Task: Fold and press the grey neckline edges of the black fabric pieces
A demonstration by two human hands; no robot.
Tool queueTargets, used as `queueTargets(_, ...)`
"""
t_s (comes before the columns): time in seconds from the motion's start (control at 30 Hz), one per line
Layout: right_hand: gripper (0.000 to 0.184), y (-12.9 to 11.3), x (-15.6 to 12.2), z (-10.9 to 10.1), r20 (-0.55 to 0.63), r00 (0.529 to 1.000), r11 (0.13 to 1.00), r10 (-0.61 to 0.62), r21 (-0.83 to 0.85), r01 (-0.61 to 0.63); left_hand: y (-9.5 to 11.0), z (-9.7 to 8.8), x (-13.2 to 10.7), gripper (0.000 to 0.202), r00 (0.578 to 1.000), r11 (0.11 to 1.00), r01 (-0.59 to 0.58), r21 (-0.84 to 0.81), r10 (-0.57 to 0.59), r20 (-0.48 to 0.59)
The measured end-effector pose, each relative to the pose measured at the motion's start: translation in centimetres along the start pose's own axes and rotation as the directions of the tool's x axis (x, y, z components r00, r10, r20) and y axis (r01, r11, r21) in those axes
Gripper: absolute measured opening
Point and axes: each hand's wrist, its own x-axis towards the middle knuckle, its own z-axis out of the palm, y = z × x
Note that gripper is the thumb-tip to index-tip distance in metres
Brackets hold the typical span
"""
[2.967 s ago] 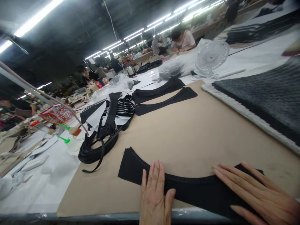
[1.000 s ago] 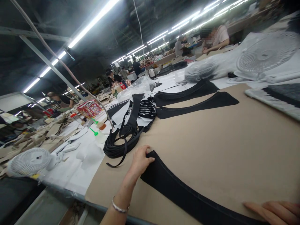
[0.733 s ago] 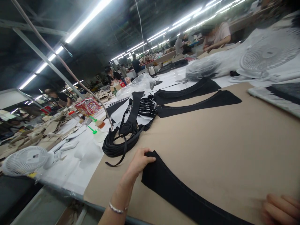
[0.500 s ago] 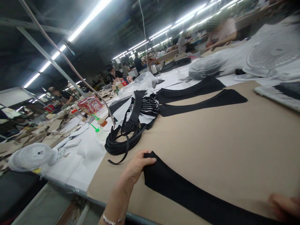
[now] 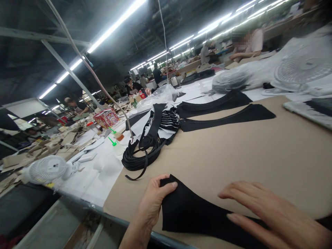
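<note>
A curved black fabric piece point(image 5: 192, 211) lies along the front of the brown board point(image 5: 228, 159). My left hand point(image 5: 159, 192) pinches its upper left corner, thumb on top and fingers beneath. Over the piece's right part, my right hand point(image 5: 264, 207) is spread, thumb apart from the fingers; whether it touches the cloth I cannot tell. Farther back lie two more curved black pieces, one nearer point(image 5: 228, 117) and one behind it point(image 5: 215, 103). A coil of black strips point(image 5: 142, 155) sits left of them, beside a bundle of black pieces with pale edges point(image 5: 168, 119).
Two small bottles with green nozzles, an amber one point(image 5: 118, 136) and a clear one point(image 5: 116, 148), stand left of the coil. A white fan point(image 5: 48, 169) is at the table's left edge, another fan point(image 5: 306, 67) at back right. A hose point(image 5: 103, 90) hangs down. People work farther off.
My right hand has come in from the right edge and is now over the black fabric piece. My left hand keeps its pinch on the corner. The view has shifted slightly.
</note>
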Motion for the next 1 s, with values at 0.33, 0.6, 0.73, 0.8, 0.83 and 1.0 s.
queueTargets(0.33,0.014,-7.6,7.6,2.0,0.352,0.931,0.834,0.095,0.482,-0.268,-0.1,0.4,-3.1,0.031,0.996,0.995,-0.085,0.041,0.084,0.034)
queueTargets(0.6,0.004,-7.4,7.4,3.1,0.349,0.933,0.763,0.089,0.579,-0.289,-1.5,-0.2,-2.8,0.034,0.997,0.99,-0.063,0.124,0.059,0.04)
queueTargets(0.73,0.004,-7.6,6.7,2.9,0.277,0.956,0.834,0.1,0.501,-0.233,-1.7,0.1,-3.1,0.037,0.998,0.993,-0.056,0.105,0.056,0.003)
queueTargets(0.8,0.006,-7.6,6.4,2.9,0.238,0.968,0.868,0.078,0.461,-0.183,-1.7,0.2,-3.3,0.041,0.997,0.995,-0.065,0.077,0.068,-0.047)
queueTargets(0.83,0.007,-7.6,6.3,3.0,0.215,0.975,0.878,0.063,0.452,-0.156,-1.8,0.3,-3.4,0.042,0.994,0.995,-0.07,0.067,0.075,-0.074)
queueTargets(1.0,0.011,-7.9,6.2,3.1,0.168,0.985,0.865,0.03,0.489,-0.11,-1.8,0.6,-3.9,0.039,0.993,0.992,-0.084,0.094,0.091,-0.079)
